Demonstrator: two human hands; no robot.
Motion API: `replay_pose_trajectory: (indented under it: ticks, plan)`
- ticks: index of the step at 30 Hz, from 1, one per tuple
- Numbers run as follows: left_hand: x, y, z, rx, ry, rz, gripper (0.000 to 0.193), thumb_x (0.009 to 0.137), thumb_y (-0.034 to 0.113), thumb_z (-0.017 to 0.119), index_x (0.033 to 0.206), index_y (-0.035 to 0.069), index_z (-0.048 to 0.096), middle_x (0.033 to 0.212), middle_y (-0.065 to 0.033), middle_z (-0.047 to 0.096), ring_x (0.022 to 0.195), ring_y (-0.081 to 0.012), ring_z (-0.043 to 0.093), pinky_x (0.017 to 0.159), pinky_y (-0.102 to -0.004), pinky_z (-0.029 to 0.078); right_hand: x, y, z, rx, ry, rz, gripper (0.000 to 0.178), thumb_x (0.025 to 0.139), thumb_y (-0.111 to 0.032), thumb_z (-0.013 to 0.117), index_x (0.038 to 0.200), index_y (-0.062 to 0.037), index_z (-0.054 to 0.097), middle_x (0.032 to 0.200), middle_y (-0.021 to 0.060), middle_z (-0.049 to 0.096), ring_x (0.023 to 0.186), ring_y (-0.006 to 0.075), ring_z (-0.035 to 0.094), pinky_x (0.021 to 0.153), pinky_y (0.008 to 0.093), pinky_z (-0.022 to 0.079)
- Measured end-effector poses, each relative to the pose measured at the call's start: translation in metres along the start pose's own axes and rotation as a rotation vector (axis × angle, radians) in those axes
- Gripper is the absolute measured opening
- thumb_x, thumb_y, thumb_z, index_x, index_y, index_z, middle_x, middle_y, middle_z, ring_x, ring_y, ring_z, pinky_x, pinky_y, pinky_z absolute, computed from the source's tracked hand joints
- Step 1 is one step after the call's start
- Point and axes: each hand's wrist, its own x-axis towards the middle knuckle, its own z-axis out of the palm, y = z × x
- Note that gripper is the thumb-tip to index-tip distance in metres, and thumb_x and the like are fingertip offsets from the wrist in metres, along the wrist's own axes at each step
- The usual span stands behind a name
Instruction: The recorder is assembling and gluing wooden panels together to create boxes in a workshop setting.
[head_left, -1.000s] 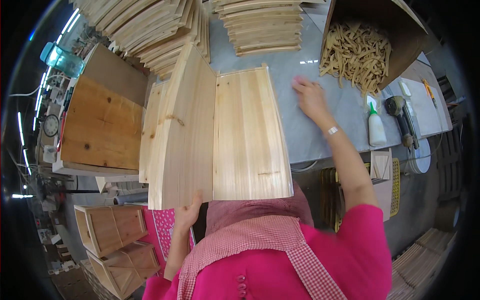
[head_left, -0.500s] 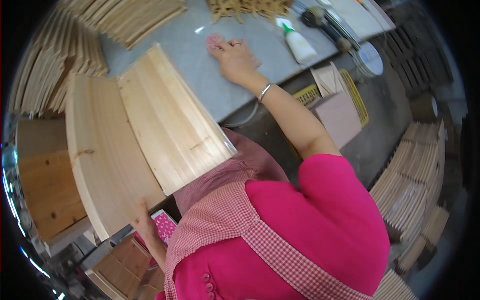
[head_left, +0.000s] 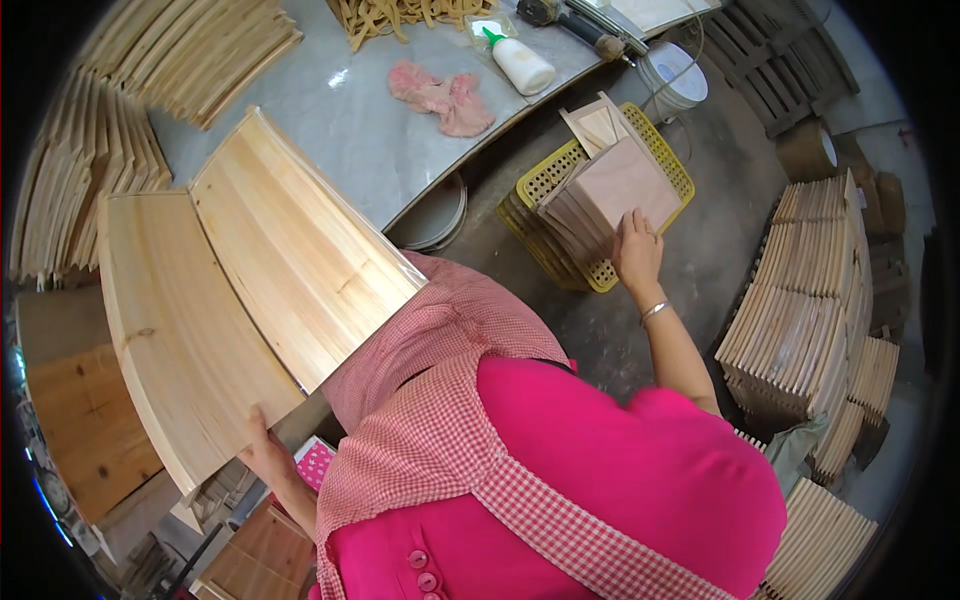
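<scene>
My left hand (head_left: 267,457) is closed on the near edge of a pale wooden piece made of two boards meeting at an angle (head_left: 300,255); its thumb lies on the face and the other fingers are hidden beneath. The far part of this piece rests at the table. Off to the right, my right hand (head_left: 638,250) grips the near edge of a thin wooden board (head_left: 628,185), fingers on its top face. That board tops a stack of similar boards in a yellow plastic basket (head_left: 685,180). A crumpled pink cloth (head_left: 440,97) lies on the table.
On the grey table (head_left: 350,150) are a white glue bottle with a green tip (head_left: 522,66), a power tool (head_left: 575,28) and curled wooden strips (head_left: 410,15). Stacked wooden panels stand at the left (head_left: 85,180) and right (head_left: 795,290). A white bucket (head_left: 675,75) is behind the basket.
My right hand has let go of the pink cloth and moved right and nearer, onto the board in the basket. My left hand still holds the wooden piece; the whole view has shifted.
</scene>
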Motion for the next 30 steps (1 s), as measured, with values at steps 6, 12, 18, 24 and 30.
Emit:
replay_pose_trajectory:
  ticks: [6,12,18,24,30]
  plan:
    - [0.005,-0.009,-0.003,-0.044,-0.050,0.075,0.055,0.090,0.005,0.071,0.137,-0.009,0.047,0.134,-0.0160,0.056,0.118,-0.0218,0.057,0.102,-0.0336,0.046,0.011,-0.009,-0.018,0.026,-0.057,-0.052,0.043,0.092,-0.023,0.059,0.126,0.0040,0.056,0.137,0.0212,0.055,0.122,0.0410,0.056,0.101,0.0482,0.043]
    - [0.005,-0.008,-0.003,-0.032,-0.084,0.075,0.054,0.092,0.005,0.069,0.138,-0.009,0.046,0.135,-0.0162,0.055,0.117,-0.0218,0.057,0.102,-0.0339,0.045,0.013,-0.001,0.018,-0.220,0.039,-0.216,0.040,0.093,-0.015,0.053,0.125,0.0074,0.054,0.132,0.0281,0.057,0.117,0.0397,0.059,0.100,0.0443,0.045]
    - [0.001,-0.004,-0.002,-0.041,-0.084,0.098,0.048,0.092,0.007,0.070,0.133,-0.009,0.052,0.129,-0.0152,0.060,0.113,-0.0204,0.059,0.099,-0.0327,0.046,0.002,-0.007,-0.015,-0.189,0.068,-0.287,0.026,0.087,-0.007,0.052,0.110,0.0038,0.057,0.115,0.0255,0.062,0.097,0.0376,0.066,0.083,0.0424,0.054]
    - [0.002,-0.005,0.001,-0.025,-0.087,0.093,0.042,0.091,0.009,0.071,0.126,-0.009,0.056,0.122,-0.0137,0.062,0.106,-0.0193,0.060,0.094,-0.0313,0.048,0.038,0.016,-0.072,-0.058,0.207,-0.084,0.012,0.089,-0.009,0.051,0.097,-0.0025,0.057,0.097,0.0222,0.068,0.081,0.0407,0.068,0.070,0.0482,0.056]
    - [0.000,-0.003,-0.007,0.012,-0.042,0.029,0.041,0.091,0.009,0.071,0.124,-0.010,0.058,0.120,-0.0122,0.064,0.104,-0.0183,0.061,0.093,-0.0312,0.049,0.092,0.016,-0.098,0.025,0.178,0.141,0.020,0.092,-0.020,0.052,0.104,-0.0064,0.059,0.103,0.0226,0.069,0.097,0.0452,0.065,0.081,0.0543,0.052]
